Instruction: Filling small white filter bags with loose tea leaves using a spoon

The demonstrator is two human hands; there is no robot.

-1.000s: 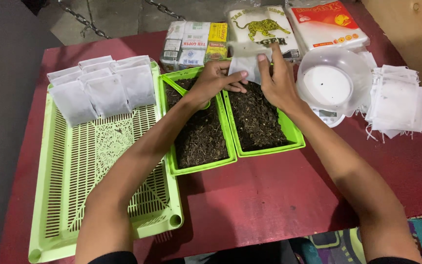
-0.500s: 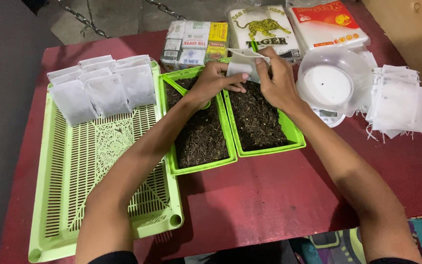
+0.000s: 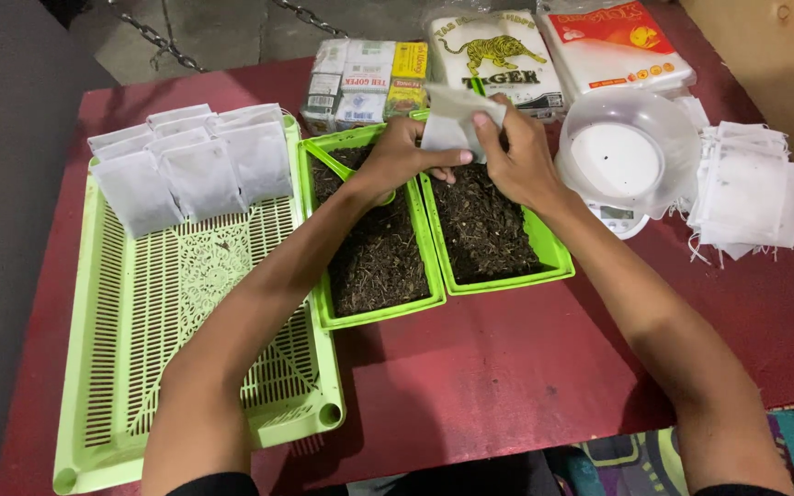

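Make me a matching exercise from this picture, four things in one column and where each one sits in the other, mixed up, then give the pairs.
Things
1. Filled pouches
2. Empty pouches
3. White bowl
4. Pouch being handled

Places
A. On the scale
B. Far end of the slotted tray
D. Stacked at the table's right edge
C. Between the left hand and right hand, above the trays of dark leaves

Pairs: 1-B, 2-D, 3-A, 4-C

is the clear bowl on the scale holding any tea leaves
No, the clear bowl on the scale shows only a few dark specks on its white bottom.
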